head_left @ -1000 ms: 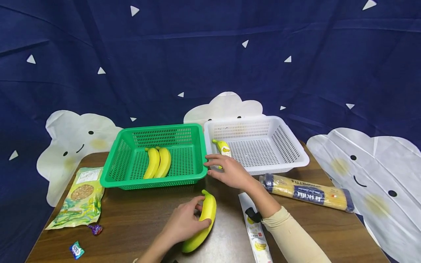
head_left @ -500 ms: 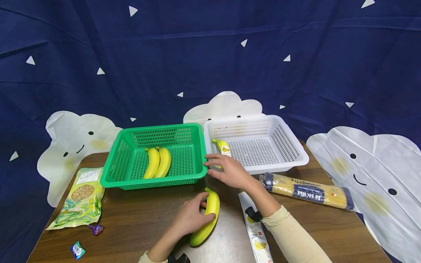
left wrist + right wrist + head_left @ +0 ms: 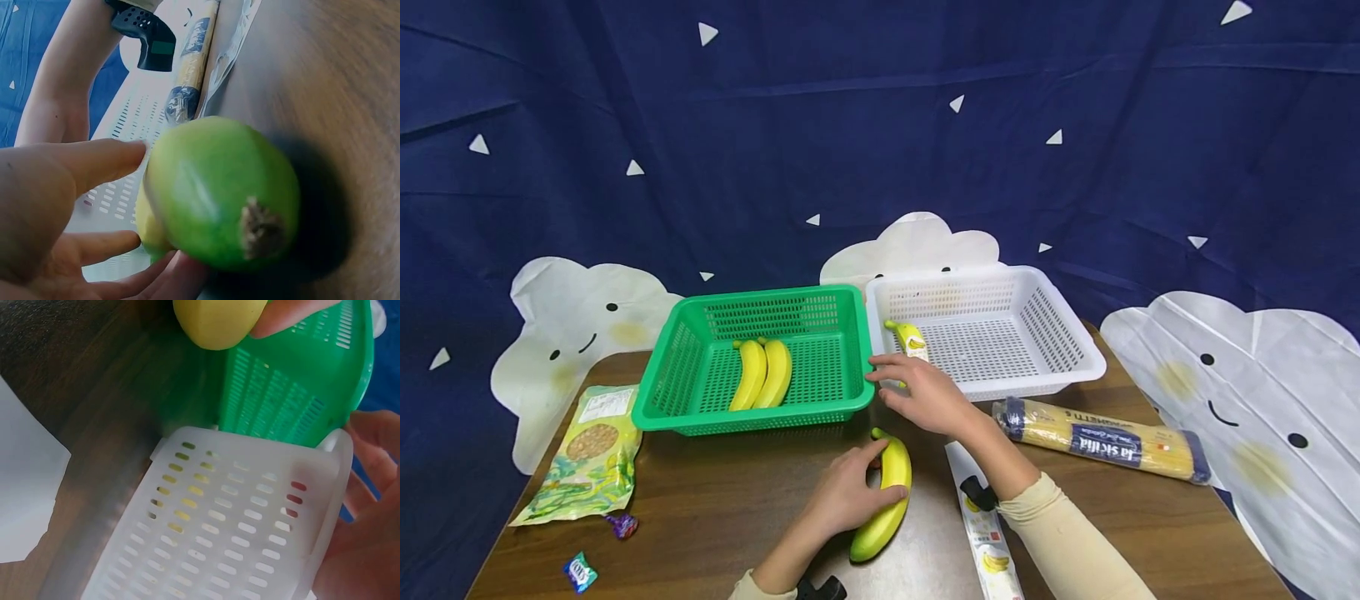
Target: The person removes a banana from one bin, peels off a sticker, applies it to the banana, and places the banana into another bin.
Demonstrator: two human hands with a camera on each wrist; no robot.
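Apparently in grasping step: gripped the yellow-green banana (image 3: 897, 467) with left hand (image 3: 847, 492), rested the relaxed right hand (image 3: 925, 393) on white plastic basket (image 3: 1037, 382); next, probably needed a steady lift.

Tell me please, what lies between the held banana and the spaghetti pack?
The head view shows a printed strip and the right forearm between the banana and the pack.

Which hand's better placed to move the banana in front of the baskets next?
Left, likely: the left hand grips the banana, while the right hand is at a corner of the white basket, away from that fruit.
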